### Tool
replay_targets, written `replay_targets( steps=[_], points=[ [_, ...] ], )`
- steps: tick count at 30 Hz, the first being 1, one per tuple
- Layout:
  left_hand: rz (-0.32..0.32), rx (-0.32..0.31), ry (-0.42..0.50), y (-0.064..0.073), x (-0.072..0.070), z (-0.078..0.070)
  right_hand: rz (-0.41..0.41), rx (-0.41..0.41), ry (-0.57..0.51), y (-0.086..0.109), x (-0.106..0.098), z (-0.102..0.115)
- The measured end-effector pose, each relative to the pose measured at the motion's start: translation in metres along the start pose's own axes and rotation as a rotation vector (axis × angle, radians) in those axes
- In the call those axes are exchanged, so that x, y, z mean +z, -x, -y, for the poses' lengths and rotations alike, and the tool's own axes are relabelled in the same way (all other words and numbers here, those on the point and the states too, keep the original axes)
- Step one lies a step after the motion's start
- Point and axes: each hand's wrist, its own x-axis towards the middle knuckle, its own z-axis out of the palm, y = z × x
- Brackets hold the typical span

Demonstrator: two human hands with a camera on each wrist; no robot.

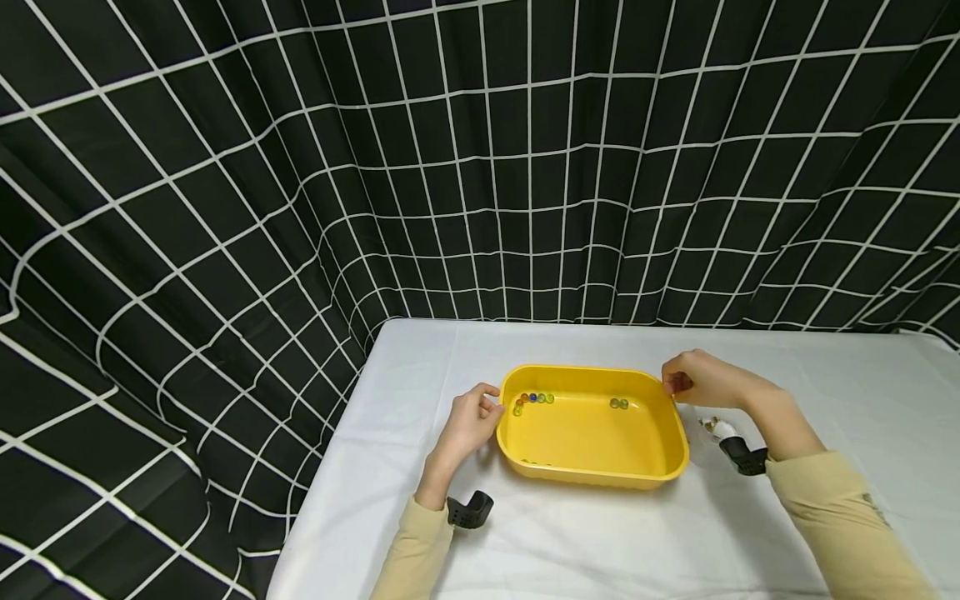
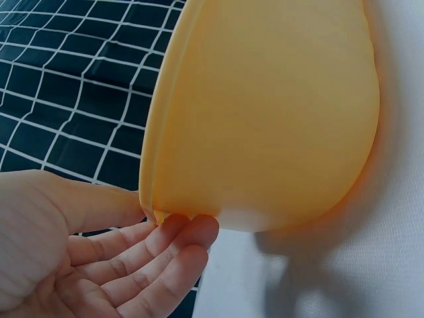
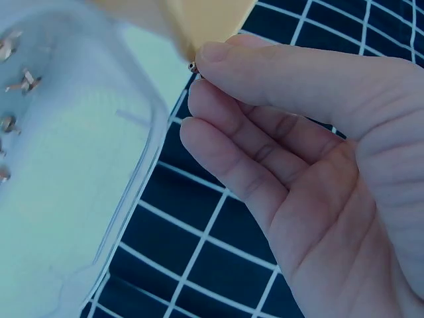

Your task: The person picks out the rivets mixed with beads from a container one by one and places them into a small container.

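A yellow plastic tub [image 1: 592, 437] stands on the white-covered table with several glass marbles [image 1: 542, 398] along its inner far wall. At its left end my left hand [image 1: 472, 423] pinches the rim, thumb on the edge and fingertips against the outer wall [image 2: 278, 119]. My right hand [image 1: 708, 379] is at the tub's far right corner. In the right wrist view, its thumb and a fingertip pinch a tiny shiny metal piece [image 3: 193, 67], mostly hidden by the fingers. Beneath the right forearm lies a clear plastic container [image 3: 142, 179] with several small metal pieces [image 3: 28, 81] in it.
White cloth [image 1: 570, 542] covers the table. A black curtain with a white grid [image 1: 525, 167] hangs behind the table and along its left side. Each wrist wears a black camera band [image 1: 471, 510].
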Motion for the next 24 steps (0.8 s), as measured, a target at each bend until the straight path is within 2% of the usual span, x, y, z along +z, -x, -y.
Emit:
replay_targets(
  steps=[11,24],
  points=[
    [-0.004,0.004,-0.002,0.000,0.000,-0.001,-0.015,0.016,0.006,0.018,-0.004,-0.008],
    [-0.004,0.010,0.006,0.000,0.000,0.001,-0.007,0.060,-0.009,0.031,0.001,-0.016]
  ],
)
